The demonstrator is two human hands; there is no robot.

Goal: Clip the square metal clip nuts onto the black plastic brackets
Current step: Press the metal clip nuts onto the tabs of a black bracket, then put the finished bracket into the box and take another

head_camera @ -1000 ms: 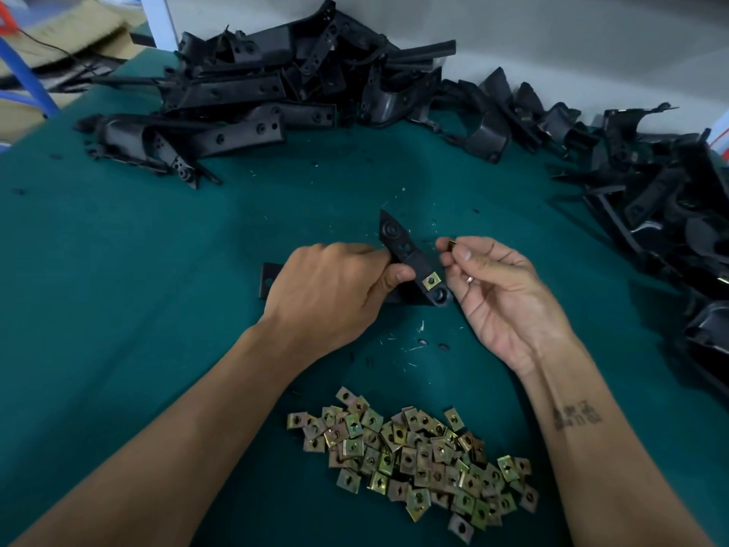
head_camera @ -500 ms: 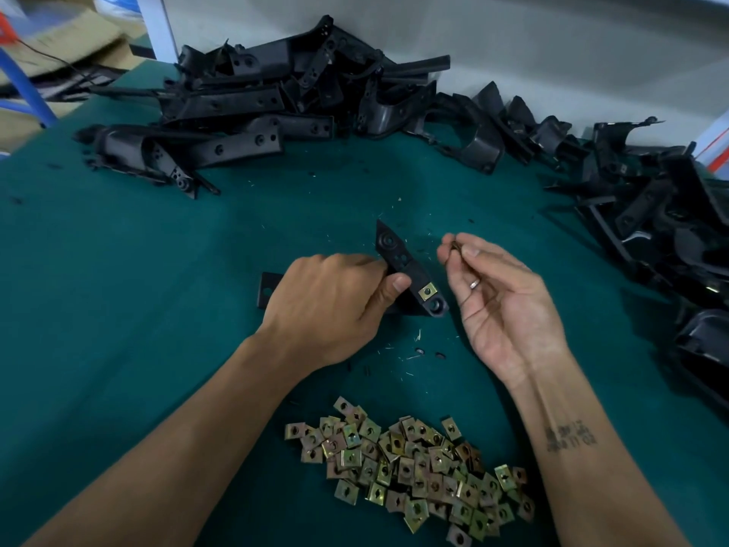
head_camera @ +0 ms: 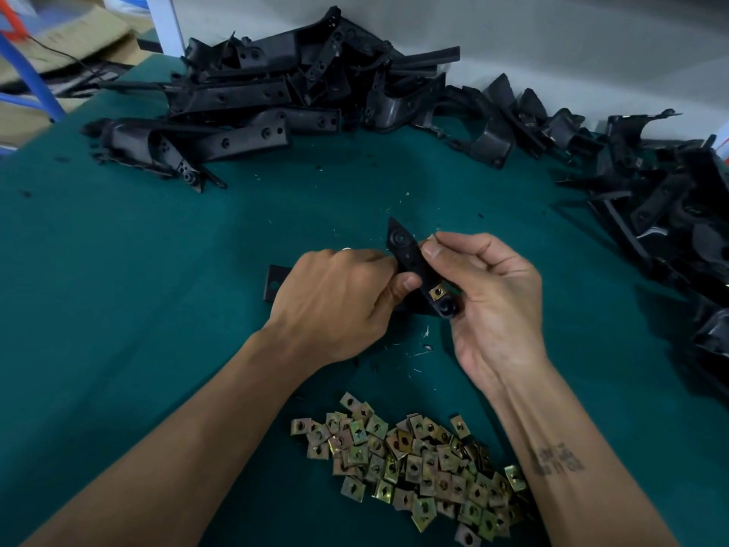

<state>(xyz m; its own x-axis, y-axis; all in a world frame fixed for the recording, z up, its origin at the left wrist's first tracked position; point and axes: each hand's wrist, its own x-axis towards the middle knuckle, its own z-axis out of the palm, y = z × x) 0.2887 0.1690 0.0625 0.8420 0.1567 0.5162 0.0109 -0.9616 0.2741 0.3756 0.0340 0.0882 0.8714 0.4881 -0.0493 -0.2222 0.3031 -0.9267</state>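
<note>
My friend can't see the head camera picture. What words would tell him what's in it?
Two bare hands hold a black plastic bracket over a green table: the left hand grips it while the right hand pinches a small clip nut against its upper edge. One clip nut is already on; loose nuts lie nearer, more brackets farther back.

matt black plastic bracket [head_camera: 410, 258]; shiny yellowish metal clip nuts [head_camera: 414, 463]; table cover [head_camera: 118, 290] looks like matt green cloth.

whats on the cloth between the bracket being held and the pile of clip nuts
In the head view, only bare green cloth with small pale shavings and dark specks lies between the held bracket and the pile of clip nuts; both forearms flank that stretch.
</note>
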